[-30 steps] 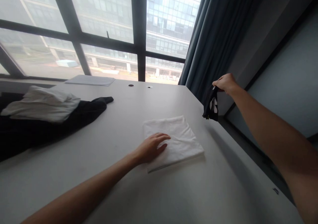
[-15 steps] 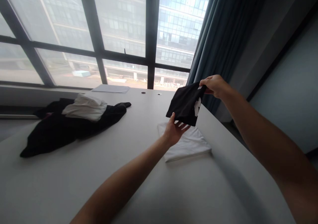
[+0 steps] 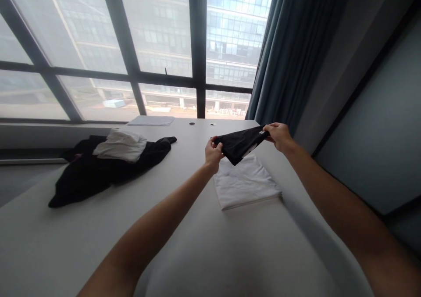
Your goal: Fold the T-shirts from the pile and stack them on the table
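Note:
A folded black cloth point(image 3: 237, 143) with a white print and a small white label hangs between my two hands, above the table. My left hand point(image 3: 213, 152) pinches its left corner. At the upper right corner, beside the label, my right hand point(image 3: 277, 135) grips it. Below and a little nearer to me, a folded white cloth point(image 3: 248, 185) lies flat on the white table point(image 3: 184, 227); the black cloth overlaps its far edge in view.
On the left of the table lies a loose black garment point(image 3: 82, 180) with a crumpled white cloth point(image 3: 121, 145) on top. White sheets point(image 3: 151, 120) rest at the far edge. Windows stand behind, and a dark blue curtain point(image 3: 279, 60) hangs at the right.
My left hand has moved from under the black cloth's lower edge to its left corner. My right hand has come down, and the cloth now hangs lower and more tilted.

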`<state>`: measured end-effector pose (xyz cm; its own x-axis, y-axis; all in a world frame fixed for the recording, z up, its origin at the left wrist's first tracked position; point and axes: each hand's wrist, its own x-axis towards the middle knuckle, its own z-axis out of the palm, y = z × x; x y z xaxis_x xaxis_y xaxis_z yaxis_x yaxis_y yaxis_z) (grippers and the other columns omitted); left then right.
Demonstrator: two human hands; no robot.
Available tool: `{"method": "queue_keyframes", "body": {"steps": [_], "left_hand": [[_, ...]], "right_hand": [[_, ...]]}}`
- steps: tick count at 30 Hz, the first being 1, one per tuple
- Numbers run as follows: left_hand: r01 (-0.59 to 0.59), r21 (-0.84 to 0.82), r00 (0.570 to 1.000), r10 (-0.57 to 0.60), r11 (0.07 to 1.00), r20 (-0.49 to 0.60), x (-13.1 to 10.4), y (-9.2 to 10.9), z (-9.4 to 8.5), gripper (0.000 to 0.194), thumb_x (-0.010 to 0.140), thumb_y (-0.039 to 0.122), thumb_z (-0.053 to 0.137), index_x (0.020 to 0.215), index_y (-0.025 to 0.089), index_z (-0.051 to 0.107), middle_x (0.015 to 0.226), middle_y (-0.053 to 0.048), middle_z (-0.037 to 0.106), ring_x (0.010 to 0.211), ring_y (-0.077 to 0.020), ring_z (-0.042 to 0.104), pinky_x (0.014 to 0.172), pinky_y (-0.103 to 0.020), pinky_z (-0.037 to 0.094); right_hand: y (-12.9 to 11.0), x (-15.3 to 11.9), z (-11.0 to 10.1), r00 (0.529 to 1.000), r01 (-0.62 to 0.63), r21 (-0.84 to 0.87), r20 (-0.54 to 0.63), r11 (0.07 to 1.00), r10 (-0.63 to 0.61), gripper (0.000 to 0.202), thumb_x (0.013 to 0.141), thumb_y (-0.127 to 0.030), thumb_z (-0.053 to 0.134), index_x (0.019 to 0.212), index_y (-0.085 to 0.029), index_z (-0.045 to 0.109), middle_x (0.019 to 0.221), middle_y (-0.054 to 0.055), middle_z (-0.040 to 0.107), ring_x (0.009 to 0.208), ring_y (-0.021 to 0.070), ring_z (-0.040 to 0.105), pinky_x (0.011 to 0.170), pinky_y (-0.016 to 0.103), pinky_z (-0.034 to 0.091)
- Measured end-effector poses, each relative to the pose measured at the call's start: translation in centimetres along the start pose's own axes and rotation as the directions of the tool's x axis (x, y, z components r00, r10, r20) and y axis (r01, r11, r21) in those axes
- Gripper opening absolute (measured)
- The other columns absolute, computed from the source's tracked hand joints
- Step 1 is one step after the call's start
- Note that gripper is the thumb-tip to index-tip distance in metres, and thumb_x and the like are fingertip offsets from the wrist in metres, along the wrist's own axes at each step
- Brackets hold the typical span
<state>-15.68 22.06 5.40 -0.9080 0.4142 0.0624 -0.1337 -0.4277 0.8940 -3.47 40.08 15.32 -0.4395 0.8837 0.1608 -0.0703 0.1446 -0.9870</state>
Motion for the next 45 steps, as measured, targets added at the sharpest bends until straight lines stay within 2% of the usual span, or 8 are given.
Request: {"method": "queue_keyframes", "body": {"steps": [4, 12, 17, 23, 26, 30, 37, 45], "left_hand": [[-0.142, 0.091, 0.984, 0.132, 0.986, 0.117, -0.8, -1.1, -1.7, 0.045, 0.089, 0.018, 0.066, 0.132, 0.028, 0.058, 0.119, -0.006, 0.063, 0.082, -0.0119, 0.063, 0.064, -0.019, 0.057], [0.193, 0.462, 0.948, -0.286, 0.866, 0.14, -2.8, -5.1, -6.2, 0.052, 0.081, 0.018, 0.077, 0.132, 0.018, 0.063, 0.104, -0.009, 0.068, 0.059, -0.0093, 0.058, 0.044, -0.017, 0.044], [0.22, 0.51, 0.913, -0.359, 0.832, 0.193, -3.1, -4.0, -5.5, 0.085, 0.075, 0.014, 0.081, 0.151, 0.022, 0.045, 0.122, -0.013, 0.067, 0.064, -0.0123, 0.064, 0.047, -0.02, 0.049], [0.34, 0.4, 0.904, -0.413, 0.851, 0.112, -3.6, -2.9, -4.6, 0.086, 0.072, 0.011, 0.084, 0.149, 0.026, 0.048, 0.126, -0.012, 0.065, 0.073, -0.0131, 0.067, 0.049, -0.016, 0.049], [0.338, 0.392, 0.902, -0.413, 0.856, 0.124, -4.3, -3.1, -4.9, 0.086, 0.074, 0.011, 0.083, 0.15, 0.024, 0.046, 0.126, -0.013, 0.065, 0.077, -0.0143, 0.068, 0.048, -0.016, 0.049], [0.329, 0.408, 0.892, -0.422, 0.852, 0.161, -5.2, -3.8, -5.6, 0.095, 0.073, 0.012, 0.084, 0.155, 0.02, 0.038, 0.124, -0.015, 0.065, 0.074, -0.0157, 0.068, 0.045, -0.018, 0.049], [0.27, 0.433, 0.915, -0.37, 0.86, 0.164, -5.7, -4.2, -5.5, 0.095, 0.074, 0.013, 0.083, 0.157, 0.019, 0.037, 0.131, -0.017, 0.062, 0.07, -0.0145, 0.066, 0.046, -0.02, 0.052], [0.136, 0.59, 0.895, -0.354, 0.796, 0.27, -4.7, -3.5, -6.5, 0.09, 0.082, 0.024, 0.079, 0.159, 0.018, 0.031, 0.132, -0.018, 0.061, 0.074, -0.0162, 0.069, 0.056, -0.025, 0.058]], "right_hand": [[4.6, -3.2, -2.0, 0.998, 0.042, 0.171, -0.046, 0.984, -0.034, 0.017, 0.07, -0.015, 0.071, 0.077, -0.021, 0.056, 0.07, -0.004, 0.058, 0.067, 0.0121, 0.061, 0.056, 0.022, 0.059], [15.5, -10.8, -6.7, 0.924, -0.363, 0.022, 0.143, 0.932, 0.356, 0.024, 0.065, -0.019, 0.076, 0.073, -0.024, 0.054, 0.074, 0.001, 0.061, 0.07, 0.0172, 0.063, 0.054, 0.027, 0.06], [15.2, -7.8, -7.4, 0.876, -0.405, -0.123, 0.232, 0.906, 0.423, 0.029, 0.068, -0.024, 0.078, 0.091, -0.023, 0.06, 0.071, -0.001, 0.064, 0.061, 0.016, 0.063, 0.047, 0.025, 0.054], [13.7, -4.3, -5.8, 0.817, -0.338, -0.219, 0.415, 0.916, 0.4, 0.054, 0.064, -0.014, 0.074, 0.117, -0.018, 0.066, 0.071, 0.0, 0.07, 0.057, 0.015, 0.063, 0.047, 0.021, 0.046], [13.9, -4.4, -6.1, 0.838, -0.178, -0.205, 0.482, 0.962, 0.257, 0.055, 0.062, -0.008, 0.072, 0.116, -0.018, 0.07, 0.075, -0.001, 0.071, 0.059, 0.0124, 0.062, 0.052, 0.02, 0.046], [15.3, -3.8, -6.5, 0.83, -0.132, -0.339, 0.476, 0.932, 0.291, 0.049, 0.066, -0.014, 0.078, 0.114, -0.019, 0.071, 0.07, -0.001, 0.071, 0.058, 0.0143, 0.063, 0.051, 0.022, 0.047], [17.3, -0.4, -3.0, 0.953, 0.036, -0.477, 0.282, 0.878, 0.114, 0.032, 0.068, -0.017, 0.079, 0.099, -0.015, 0.071, 0.067, 0.0, 0.069, 0.065, 0.0161, 0.066, 0.059, 0.022, 0.049], [18.6, -0.3, -2.7, 0.944, 0.283, -0.608, 0.313, 0.742, -0.103, 0.024, 0.077, -0.023, 0.074, 0.1, -0.016, 0.07, 0.079, 0.003, 0.072, 0.071, 0.0163, 0.066, 0.068, 0.024, 0.048]]}}
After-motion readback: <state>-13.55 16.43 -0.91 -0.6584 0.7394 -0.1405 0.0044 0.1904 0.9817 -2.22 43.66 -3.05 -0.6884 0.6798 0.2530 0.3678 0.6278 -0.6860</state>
